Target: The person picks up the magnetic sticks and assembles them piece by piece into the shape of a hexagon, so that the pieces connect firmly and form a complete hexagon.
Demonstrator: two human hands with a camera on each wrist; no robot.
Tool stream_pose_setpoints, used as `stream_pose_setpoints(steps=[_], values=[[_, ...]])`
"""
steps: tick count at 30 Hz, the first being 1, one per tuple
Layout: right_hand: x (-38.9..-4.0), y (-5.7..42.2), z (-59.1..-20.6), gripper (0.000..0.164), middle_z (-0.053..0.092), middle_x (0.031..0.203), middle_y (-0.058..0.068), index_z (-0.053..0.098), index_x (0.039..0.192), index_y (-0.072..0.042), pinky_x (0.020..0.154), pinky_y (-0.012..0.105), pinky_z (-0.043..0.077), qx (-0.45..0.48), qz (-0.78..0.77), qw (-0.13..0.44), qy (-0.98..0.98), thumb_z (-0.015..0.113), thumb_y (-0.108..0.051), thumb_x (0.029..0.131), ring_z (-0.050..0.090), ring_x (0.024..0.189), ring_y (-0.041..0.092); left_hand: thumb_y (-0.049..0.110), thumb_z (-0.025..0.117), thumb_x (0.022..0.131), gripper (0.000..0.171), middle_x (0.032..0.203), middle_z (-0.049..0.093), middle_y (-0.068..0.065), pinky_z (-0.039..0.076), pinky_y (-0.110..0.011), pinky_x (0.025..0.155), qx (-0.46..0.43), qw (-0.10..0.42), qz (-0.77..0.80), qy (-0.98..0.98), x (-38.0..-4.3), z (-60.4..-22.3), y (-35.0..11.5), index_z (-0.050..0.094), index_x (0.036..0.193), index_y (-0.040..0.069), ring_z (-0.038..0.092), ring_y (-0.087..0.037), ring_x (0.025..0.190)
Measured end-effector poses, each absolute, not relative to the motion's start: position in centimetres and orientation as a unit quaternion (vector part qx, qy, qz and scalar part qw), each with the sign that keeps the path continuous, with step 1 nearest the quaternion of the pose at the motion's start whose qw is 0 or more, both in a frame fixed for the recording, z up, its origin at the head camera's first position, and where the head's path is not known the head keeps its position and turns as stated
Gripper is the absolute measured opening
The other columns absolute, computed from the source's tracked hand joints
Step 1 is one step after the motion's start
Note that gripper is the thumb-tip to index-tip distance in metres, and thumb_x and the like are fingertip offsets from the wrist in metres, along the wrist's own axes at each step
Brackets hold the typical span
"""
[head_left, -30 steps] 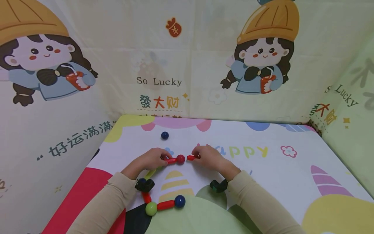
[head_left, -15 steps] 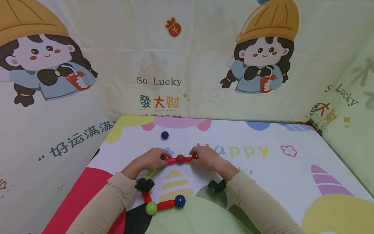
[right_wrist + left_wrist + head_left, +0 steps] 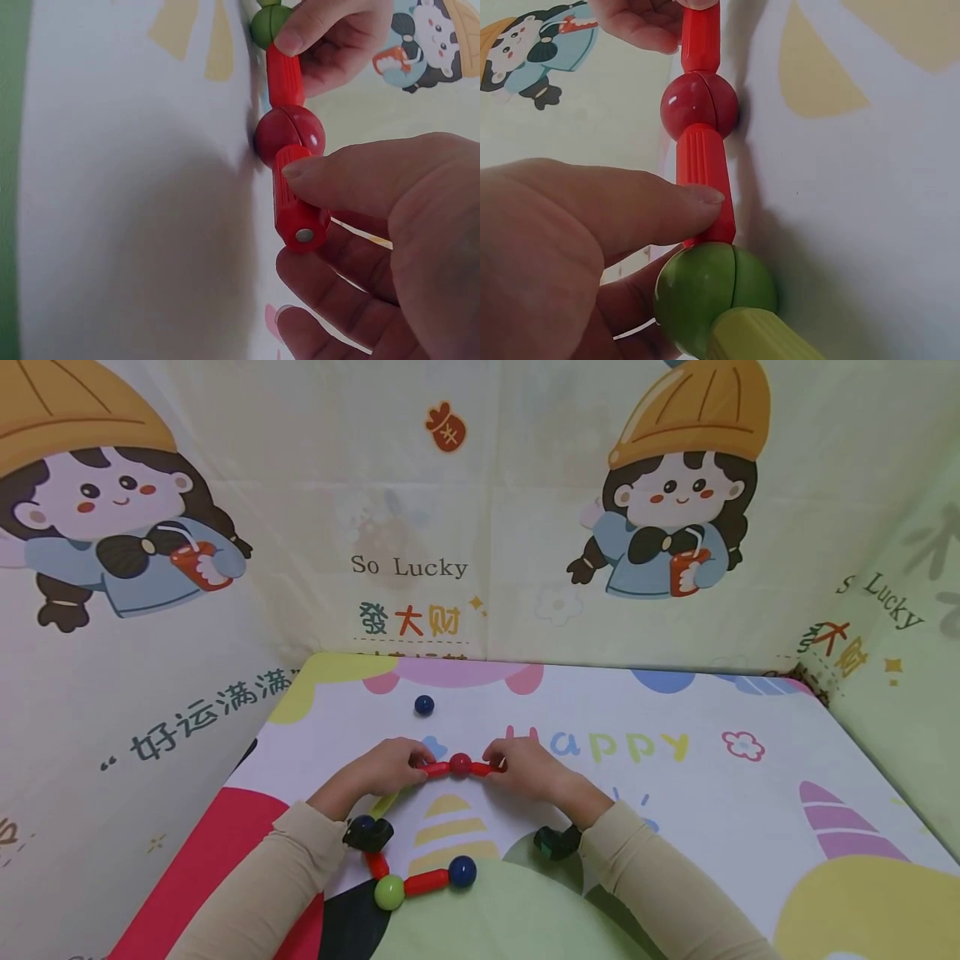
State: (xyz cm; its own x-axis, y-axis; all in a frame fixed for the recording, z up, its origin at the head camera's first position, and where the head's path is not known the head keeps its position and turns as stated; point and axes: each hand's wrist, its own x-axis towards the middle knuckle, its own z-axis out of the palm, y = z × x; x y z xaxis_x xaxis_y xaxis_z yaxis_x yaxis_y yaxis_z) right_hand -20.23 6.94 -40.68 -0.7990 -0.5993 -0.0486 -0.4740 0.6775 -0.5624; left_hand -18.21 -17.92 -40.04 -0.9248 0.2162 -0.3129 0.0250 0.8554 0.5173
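My left hand [image 3: 384,770] pinches a red rod [image 3: 702,157] of a magnetic building set, thumb lying along its side. That rod joins a green ball [image 3: 697,289] to a dark red ball [image 3: 461,764]. On the ball's other side my right hand [image 3: 534,768] grips a second red rod [image 3: 288,202] between thumb and fingers. One end of this rod meets the red ball; the free end shows a round metal tip. A yellow-green rod [image 3: 759,337] runs from the green ball back toward me, partly behind the left hand in the head view.
Nearer me, the chain continues with a red rod [image 3: 377,865], a light green ball [image 3: 389,892], another red rod and a navy ball [image 3: 462,872]. A loose navy ball [image 3: 424,705] lies beyond the hands. Printed cloth walls [image 3: 517,635] surround the patterned table [image 3: 720,802].
My right hand has moved left, bringing its red rod from a gap against the dark red ball. Since then, both hands and the joined pieces have shifted only slightly.
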Motion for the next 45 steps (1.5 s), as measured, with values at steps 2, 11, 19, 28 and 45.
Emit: stream_pose_setpoints(steps=[2, 11, 19, 28, 45], values=[[-20.3, 6.9, -40.8, 0.031, 0.067, 0.100, 0.002, 0.069, 0.118, -0.006, 0.082, 0.031, 0.054, -0.291, -0.273, 0.117, 0.910, 0.076, -0.013, 0.088, 0.060, 0.089, 0.017, 0.012, 0.073, 0.090, 0.026, 0.096, 0.060, -0.003, 0.053, -0.034, 0.080, 0.063, 0.181, 0.260, 0.947, -18.2, -40.1, -18.0, 0.070, 0.116, 0.010, 0.054, -0.021, 0.090], [-20.4, 7.4, -40.5, 0.034, 0.066, 0.102, 0.003, 0.067, 0.119, -0.005, 0.083, 0.034, 0.054, -0.275, -0.284, 0.120, 0.911, 0.077, -0.011, 0.087, 0.060, 0.089, 0.017, 0.014, 0.074, 0.090, 0.026, 0.095, 0.060, -0.003, 0.053, -0.036, 0.082, 0.064, 0.169, 0.253, 0.950, -18.2, -40.4, -18.7, 0.071, 0.116, 0.010, 0.054, -0.021, 0.090], [-21.2, 8.4, -40.4, 0.029, 0.068, 0.104, 0.005, 0.068, 0.117, -0.004, 0.085, 0.035, 0.052, -0.281, -0.278, 0.103, 0.913, 0.073, -0.008, 0.088, 0.061, 0.089, 0.018, 0.015, 0.074, 0.090, 0.029, 0.094, 0.060, -0.003, 0.053, -0.035, 0.080, 0.054, 0.171, 0.250, 0.951, -17.9, -40.3, -19.5, 0.070, 0.117, 0.009, 0.054, -0.021, 0.089], [-23.1, 7.3, -39.4, 0.034, 0.067, 0.113, 0.007, 0.066, 0.125, -0.005, 0.083, 0.031, 0.052, -0.267, -0.272, 0.097, 0.919, 0.072, -0.014, 0.092, 0.060, 0.095, 0.020, 0.015, 0.074, 0.089, 0.030, 0.093, 0.060, -0.003, 0.053, -0.032, 0.075, 0.045, 0.175, 0.270, 0.946, -17.6, -40.5, -20.9, 0.068, 0.118, 0.008, 0.054, -0.020, 0.087], [-27.6, 1.1, -39.6, 0.044, 0.058, 0.136, 0.011, 0.054, 0.143, -0.015, 0.079, 0.036, 0.056, -0.299, -0.237, 0.146, 0.913, 0.057, -0.015, 0.099, 0.057, 0.118, 0.027, 0.012, 0.074, 0.089, 0.022, 0.091, 0.060, -0.002, 0.052, -0.032, 0.075, 0.038, 0.173, 0.297, 0.938, -16.9, -40.4, -20.9, 0.068, 0.110, 0.010, 0.054, -0.020, 0.085]])
